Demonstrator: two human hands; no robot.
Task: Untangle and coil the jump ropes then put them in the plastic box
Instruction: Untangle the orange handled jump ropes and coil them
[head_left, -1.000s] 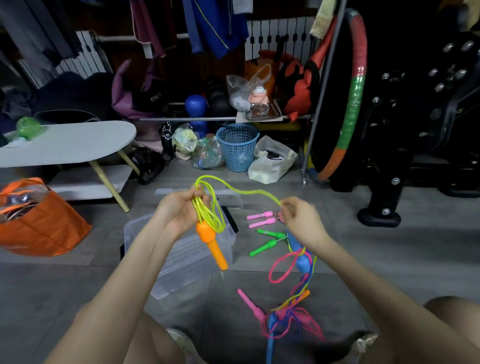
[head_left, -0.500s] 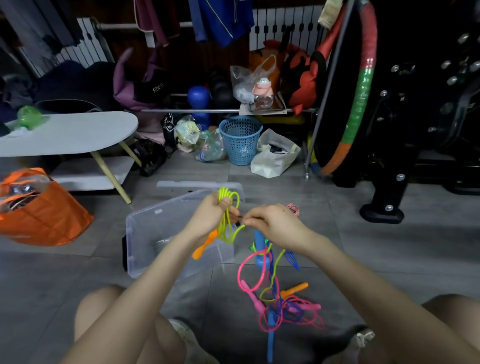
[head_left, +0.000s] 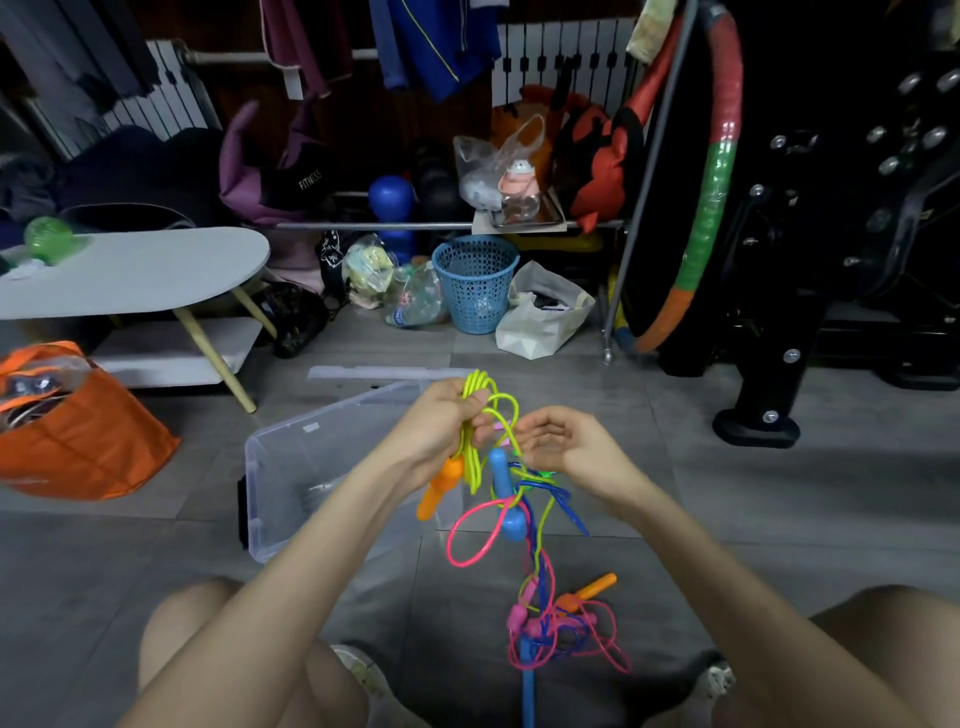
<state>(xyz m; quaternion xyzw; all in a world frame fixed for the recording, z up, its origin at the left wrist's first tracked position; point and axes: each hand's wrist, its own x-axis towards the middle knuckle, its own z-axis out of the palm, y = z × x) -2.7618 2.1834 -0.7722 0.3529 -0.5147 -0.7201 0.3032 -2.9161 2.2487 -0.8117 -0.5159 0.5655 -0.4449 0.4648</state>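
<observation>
I sit on a grey tiled floor (head_left: 779, 519) in a cluttered gym corner. The fingers of my left hand (head_left: 436, 426) curl tight round the coiled yellow-green jump rope (head_left: 480, 395), and its orange handle (head_left: 436, 493) hangs below. My right hand (head_left: 563, 441) is cupped just beside it, fingertips at a loose strand. I cannot tell if they pinch it. The other ropes (head_left: 566, 629) trail down into a tangle on the floor. The plastic box (head_left: 291, 467) sits open behind my left forearm.

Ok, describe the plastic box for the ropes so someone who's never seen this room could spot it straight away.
Find the white oval table on the left. On the grey floor just in front of it, to the right, lies the plastic box. It's the only see-through container, low and open-topped, unlike the orange bag on its left and the blue mesh basket behind.
</observation>
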